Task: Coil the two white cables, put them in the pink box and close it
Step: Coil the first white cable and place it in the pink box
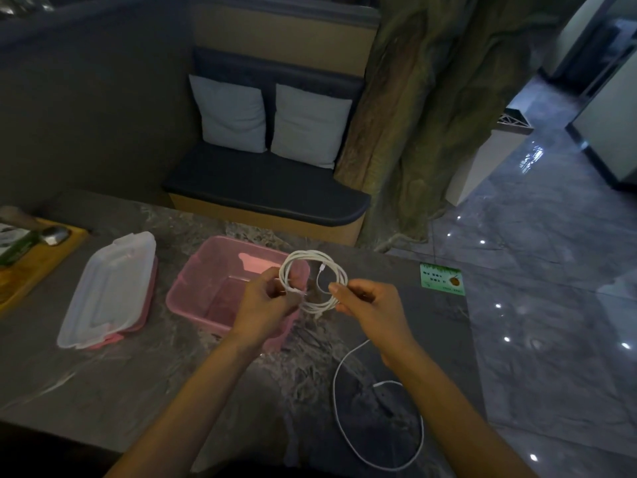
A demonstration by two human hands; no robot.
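Note:
A coiled white cable hangs in the air over the right rim of the open pink box. My left hand pinches the coil's left side and my right hand pinches its right side. One plug end dangles inside the loop. A second white cable lies loose in a wide curve on the table near the front edge, below my right forearm. The box's clear lid rests on the table to the left of the box.
The grey marbled table carries a wooden tray with small items at the far left and a green card at the right. Beyond the table stand a bench with two cushions and a tree trunk.

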